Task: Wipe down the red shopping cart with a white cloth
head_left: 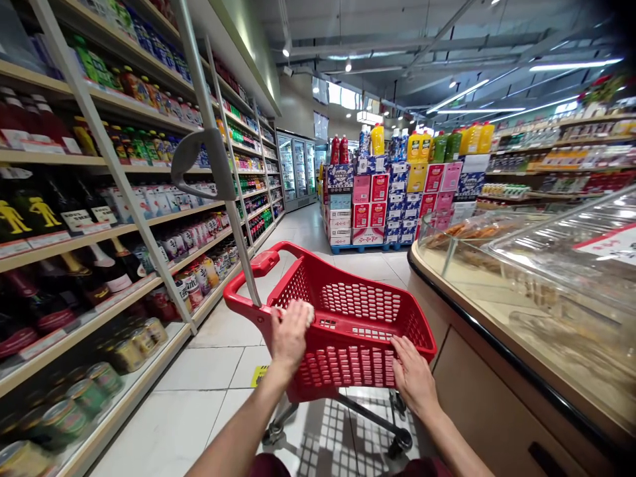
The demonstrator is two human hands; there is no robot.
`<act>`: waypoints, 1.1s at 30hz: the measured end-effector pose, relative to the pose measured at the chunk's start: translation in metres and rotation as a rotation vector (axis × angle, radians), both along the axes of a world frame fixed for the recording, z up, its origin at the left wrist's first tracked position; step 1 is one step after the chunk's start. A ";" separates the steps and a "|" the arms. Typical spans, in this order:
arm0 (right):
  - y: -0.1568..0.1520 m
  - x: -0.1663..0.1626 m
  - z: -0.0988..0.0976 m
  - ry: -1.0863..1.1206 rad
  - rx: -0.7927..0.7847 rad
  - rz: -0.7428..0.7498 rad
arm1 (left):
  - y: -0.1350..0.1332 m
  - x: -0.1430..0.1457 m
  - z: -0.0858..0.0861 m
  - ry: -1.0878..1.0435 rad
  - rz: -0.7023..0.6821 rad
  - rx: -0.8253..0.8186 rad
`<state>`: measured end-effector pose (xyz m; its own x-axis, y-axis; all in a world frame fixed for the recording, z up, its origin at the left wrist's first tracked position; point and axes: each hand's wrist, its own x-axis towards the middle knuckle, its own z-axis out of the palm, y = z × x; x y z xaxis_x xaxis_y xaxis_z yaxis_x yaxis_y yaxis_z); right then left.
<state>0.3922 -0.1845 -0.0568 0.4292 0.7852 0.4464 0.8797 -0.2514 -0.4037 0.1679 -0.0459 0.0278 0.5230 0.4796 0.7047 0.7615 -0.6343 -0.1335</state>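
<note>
A small red plastic shopping cart (338,368) with slotted basket walls stands before me, side-on. Bunched in my left hand (289,336) is a whitish cloth (310,314), pressed to the basket's near rim towards the handle end. My fingers are closed on the cloth, and most of it is hidden beneath them. Farther right, my right hand (413,374) grips the same rim near the basket's front end, fingers hooked over the edge. A metal pole (243,255) rises from the cart's handle end and carries a grey plastic grip (206,164). The basket's visible floor is bare slotted plastic.
Drink shelves (149,218) line the left side. Close on the right stands a counter (497,344) with a clear cover and a dark edge. Stacked drink cartons (370,212) with bottles on top stand ahead. Glass-door fridges (297,165) are farther back, beyond the tiled floor (199,384).
</note>
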 end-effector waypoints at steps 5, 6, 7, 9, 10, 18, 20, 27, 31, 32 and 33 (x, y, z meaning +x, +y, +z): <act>-0.005 0.008 0.002 -0.019 -0.031 -0.022 | -0.021 0.038 -0.023 0.122 -0.217 -0.016; -0.007 0.012 0.001 -0.004 -0.030 -0.081 | -0.020 0.037 -0.022 0.105 -0.203 -0.023; -0.010 0.016 -0.001 0.014 -0.026 -0.141 | -0.016 0.034 -0.019 0.073 -0.162 -0.036; -0.014 0.024 -0.007 0.043 0.002 -0.204 | -0.009 0.029 -0.014 0.002 -0.066 -0.067; -0.015 0.026 -0.010 0.048 0.024 -0.196 | -0.008 0.031 -0.013 -0.013 -0.050 -0.079; -0.028 0.032 -0.009 0.016 -0.077 -0.141 | -0.054 0.108 -0.047 0.217 -0.456 0.045; -0.028 0.034 -0.005 0.027 -0.110 -0.157 | -0.041 0.086 -0.038 0.168 -0.390 0.044; -0.009 0.017 -0.003 0.020 -0.055 -0.170 | -0.037 0.064 -0.037 0.115 -0.316 0.030; -0.012 0.020 0.001 0.010 -0.120 -0.153 | -0.056 0.084 -0.060 0.248 -0.480 0.052; -0.014 0.022 0.001 0.014 -0.135 -0.156 | -0.052 0.076 -0.058 0.223 -0.450 0.045; -0.015 0.023 0.002 0.018 -0.140 -0.161 | -0.045 0.064 -0.054 0.172 -0.399 0.035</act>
